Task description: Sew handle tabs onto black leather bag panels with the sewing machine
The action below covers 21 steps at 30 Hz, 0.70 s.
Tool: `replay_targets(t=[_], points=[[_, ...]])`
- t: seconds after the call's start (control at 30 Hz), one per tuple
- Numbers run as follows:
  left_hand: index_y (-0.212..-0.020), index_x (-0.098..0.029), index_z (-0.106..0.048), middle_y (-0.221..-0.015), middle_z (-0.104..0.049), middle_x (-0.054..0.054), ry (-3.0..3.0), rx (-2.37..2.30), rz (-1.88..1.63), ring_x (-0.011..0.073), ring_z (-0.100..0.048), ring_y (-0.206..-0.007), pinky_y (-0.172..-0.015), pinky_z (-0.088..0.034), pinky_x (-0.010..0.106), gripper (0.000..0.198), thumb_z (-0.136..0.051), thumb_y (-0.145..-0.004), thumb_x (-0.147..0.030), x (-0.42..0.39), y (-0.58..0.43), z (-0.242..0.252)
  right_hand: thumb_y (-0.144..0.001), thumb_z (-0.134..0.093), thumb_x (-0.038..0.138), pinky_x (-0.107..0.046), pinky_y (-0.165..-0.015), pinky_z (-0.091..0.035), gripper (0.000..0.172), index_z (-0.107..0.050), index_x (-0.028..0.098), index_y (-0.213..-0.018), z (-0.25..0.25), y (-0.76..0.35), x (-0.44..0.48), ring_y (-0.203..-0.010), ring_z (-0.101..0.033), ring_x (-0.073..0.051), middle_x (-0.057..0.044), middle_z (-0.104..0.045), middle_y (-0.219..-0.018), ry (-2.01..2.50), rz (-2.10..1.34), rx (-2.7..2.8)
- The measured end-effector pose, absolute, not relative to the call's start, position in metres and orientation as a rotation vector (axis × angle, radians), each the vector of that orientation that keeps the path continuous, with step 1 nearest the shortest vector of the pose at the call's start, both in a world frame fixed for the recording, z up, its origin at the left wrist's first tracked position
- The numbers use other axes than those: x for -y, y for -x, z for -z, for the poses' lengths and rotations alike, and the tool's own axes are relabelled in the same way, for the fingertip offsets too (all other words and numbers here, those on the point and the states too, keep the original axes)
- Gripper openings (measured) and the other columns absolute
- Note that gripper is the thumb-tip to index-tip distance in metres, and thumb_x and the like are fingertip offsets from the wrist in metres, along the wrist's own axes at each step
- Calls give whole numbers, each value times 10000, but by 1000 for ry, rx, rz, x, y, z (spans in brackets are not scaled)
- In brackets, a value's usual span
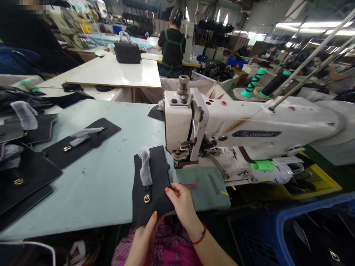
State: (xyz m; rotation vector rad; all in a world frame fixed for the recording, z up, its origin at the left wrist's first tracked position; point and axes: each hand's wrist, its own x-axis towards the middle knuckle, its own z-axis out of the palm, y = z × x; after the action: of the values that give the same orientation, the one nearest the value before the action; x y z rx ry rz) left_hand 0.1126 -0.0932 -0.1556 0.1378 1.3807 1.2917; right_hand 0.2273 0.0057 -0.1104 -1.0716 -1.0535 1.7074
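Note:
Both my hands grip one black leather bag panel [159,173] at the front edge of the pale blue-green table. It carries a strap end with a gold buckle [146,198] and a handle part wrapped in white film [145,168]. My left hand [146,234] pinches the lower edge, thumb on top and fingers mostly hidden beneath. At the right edge, my right hand [181,203] holds the panel between thumb and fingers. Just beyond the panel's upper right edge stands the white sewing machine [180,129], its needle area close by.
Similar black panels [83,138] lie on the left of the table [111,199], some stacked. Thread cones [253,82] stand behind the machine. A blue crate [283,229] is at the lower right. A finished black handbag [127,53] sits on a white board; a person stands beyond.

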Motion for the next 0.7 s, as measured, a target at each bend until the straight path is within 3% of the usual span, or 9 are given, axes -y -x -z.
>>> replay_targets(t=[0.07,0.13,0.23,0.37,0.5,0.6,0.7], points=[[-1360,-256,-434,-1357,-577,126,-28,-1357,-1414,370,-472,-1311,-1094,-414,508,762,-722,-722,-555,113,-97,166,-835,-688,410,-274,-690,-522,282,-710,150,-943,111,-233,-8,-739,-673,-194,-61,-715,-843,1061,-1732,1069],[-1308,-283,-479,-1455,-487,103,-21,-1500,-1506,361,-413,-1357,-1129,-372,468,777,-765,-655,-589,124,-75,169,-847,-679,394,-254,-670,-513,264,-721,158,-959,107,-237,-11,-729,-671,-181,-56,-717,-849,1049,-1748,1111],[-1225,-256,-566,-1503,-434,71,-166,-1540,-1410,304,-374,-1393,-1183,-273,386,693,-826,-630,-497,111,-49,150,-845,-688,374,-224,-632,-496,245,-732,164,-963,98,-238,-14,-703,-660,-160,-42,-716,-820,1021,-1778,1145],[-1269,-180,-579,-1317,-618,128,-165,-1177,-1162,294,-548,-1256,-1100,-420,378,604,-780,-731,-367,59,-54,106,-835,-698,387,-231,-657,-505,280,-728,162,-999,86,-231,-11,-694,-657,-153,-35,-713,-807,950,-1881,1079],[-1175,-78,-617,-1038,-734,182,61,-973,-1035,314,-713,-947,-929,-550,478,392,-661,-848,-287,23,-82,90,-841,-684,399,-254,-665,-519,309,-719,157,-1030,84,-226,-7,-692,-661,-164,-43,-712,-827,916,-1940,994],[-1073,-54,-641,-904,-752,175,173,-1025,-1092,286,-735,-758,-826,-592,484,264,-613,-875,-226,15,-94,94,-886,-626,366,-258,-675,-524,296,-702,158,-1082,88,-230,-8,-728,-664,-169,-57,-712,-887,960,-1850,1067],[-1048,-63,-647,-901,-752,158,115,-1115,-1221,250,-734,-733,-772,-614,407,223,-628,-838,-137,11,-95,94,-900,-602,326,-282,-737,-537,378,-616,171,-1244,92,-236,-10,-809,-661,-181,-75,-698,-969,1071,-1605,1265]])
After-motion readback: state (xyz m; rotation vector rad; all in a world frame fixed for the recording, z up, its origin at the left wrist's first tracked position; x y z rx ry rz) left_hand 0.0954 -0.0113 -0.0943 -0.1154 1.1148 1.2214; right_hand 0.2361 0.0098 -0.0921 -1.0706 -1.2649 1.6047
